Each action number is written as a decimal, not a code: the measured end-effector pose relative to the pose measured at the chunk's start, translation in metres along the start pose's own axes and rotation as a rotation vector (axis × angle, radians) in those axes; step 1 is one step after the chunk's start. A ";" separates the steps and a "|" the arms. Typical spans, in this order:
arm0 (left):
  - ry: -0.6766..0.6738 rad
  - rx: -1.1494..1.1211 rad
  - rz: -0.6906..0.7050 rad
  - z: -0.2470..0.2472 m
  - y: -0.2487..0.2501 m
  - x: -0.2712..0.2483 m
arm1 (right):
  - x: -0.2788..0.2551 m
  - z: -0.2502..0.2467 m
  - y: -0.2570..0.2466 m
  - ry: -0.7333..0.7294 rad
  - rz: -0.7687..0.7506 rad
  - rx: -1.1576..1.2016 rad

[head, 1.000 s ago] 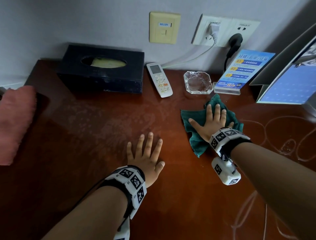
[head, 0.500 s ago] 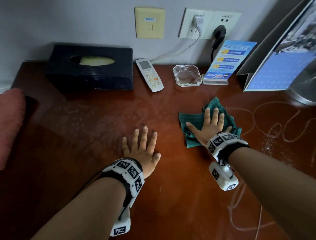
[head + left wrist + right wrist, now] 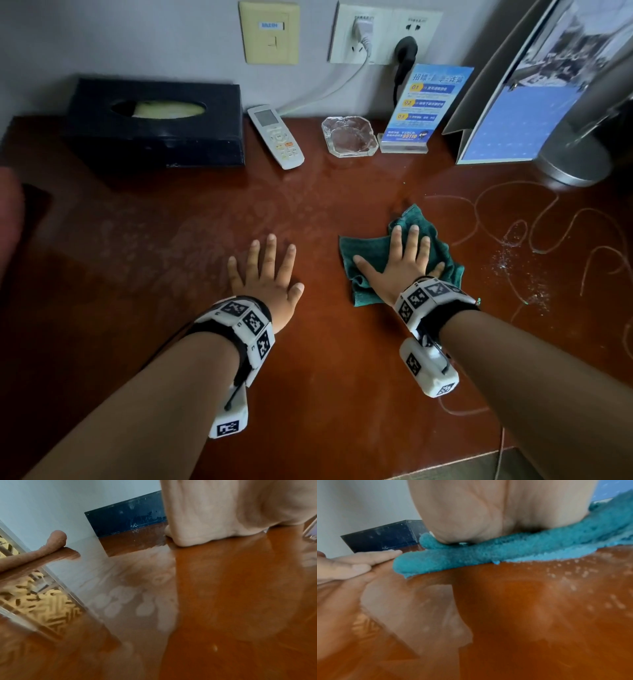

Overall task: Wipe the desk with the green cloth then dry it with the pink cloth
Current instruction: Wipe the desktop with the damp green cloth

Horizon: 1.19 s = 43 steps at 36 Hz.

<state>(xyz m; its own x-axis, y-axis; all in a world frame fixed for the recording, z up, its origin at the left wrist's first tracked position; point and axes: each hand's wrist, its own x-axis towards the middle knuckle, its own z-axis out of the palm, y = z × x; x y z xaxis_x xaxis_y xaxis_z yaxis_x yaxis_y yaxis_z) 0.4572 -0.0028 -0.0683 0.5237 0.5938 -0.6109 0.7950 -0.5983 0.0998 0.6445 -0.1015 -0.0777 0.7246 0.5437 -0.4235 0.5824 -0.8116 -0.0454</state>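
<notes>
Reddish-brown and glossy, the bench (image 3: 178, 342) runs up to a grey wall with a yellow switch plate (image 3: 269, 32) and a white socket panel (image 3: 383, 32) holding two plugs. Along the back edge stand a black tissue box (image 3: 154, 126), a white remote (image 3: 275, 137), a glass ashtray (image 3: 349, 136), a blue notice card (image 3: 424, 102) in a clear stand and a desk calendar (image 3: 513, 113). Thin looping lines and scattered droplets mark the surface on the right side (image 3: 513, 246).

The green cloth (image 3: 363, 246) lies rumpled right of centre, and the right hand (image 3: 397, 267) presses flat on top of it, fingers straight and spread, thumb out to the left, so this grip is an open palm bearing down, not a clutch. From the right wrist view the cloth (image 3: 488, 551) shows squashed under the heel of the palm (it looks more teal there).

The left hand (image 3: 267, 274) rests palm-down on bare wood just left of the cloth, fingers straight and slightly fanned, holding nothing.

The pink cloth (image 3: 34, 555) lies at the far left edge of the bench, well apart from both hands; the head view catches only a sliver of it (image 3: 8, 205).
</notes>
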 end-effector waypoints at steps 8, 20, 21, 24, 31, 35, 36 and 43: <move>0.078 0.108 -0.096 -0.001 0.017 -0.016 | -0.022 0.010 0.014 -0.016 -0.028 -0.018; 0.083 -0.036 0.023 0.064 0.077 -0.081 | -0.063 0.020 0.047 -0.065 -0.101 -0.076; 0.070 -0.036 0.026 0.066 0.079 -0.084 | -0.066 0.021 0.050 -0.066 -0.107 -0.077; 0.039 -0.032 0.018 0.070 0.082 -0.085 | -0.073 0.024 0.057 -0.069 -0.116 -0.082; 0.014 -0.030 0.000 0.073 0.083 -0.079 | -0.073 0.014 0.055 -0.089 -0.079 0.123; 0.002 -0.021 -0.014 0.072 0.083 -0.079 | -0.075 0.015 0.047 -0.089 -0.007 0.190; -0.004 -0.020 -0.018 0.072 0.083 -0.079 | -0.074 0.016 0.043 -0.096 0.006 0.174; -0.076 -0.016 -0.018 0.068 0.080 -0.075 | -0.070 0.024 0.037 -0.062 -0.017 0.092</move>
<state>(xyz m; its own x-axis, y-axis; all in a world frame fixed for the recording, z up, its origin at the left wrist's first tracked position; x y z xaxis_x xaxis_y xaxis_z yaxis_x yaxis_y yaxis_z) 0.4603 -0.1319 -0.0676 0.4850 0.5611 -0.6707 0.8089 -0.5793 0.1004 0.6066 -0.1745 -0.0715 0.6890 0.5460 -0.4767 0.5562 -0.8200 -0.1352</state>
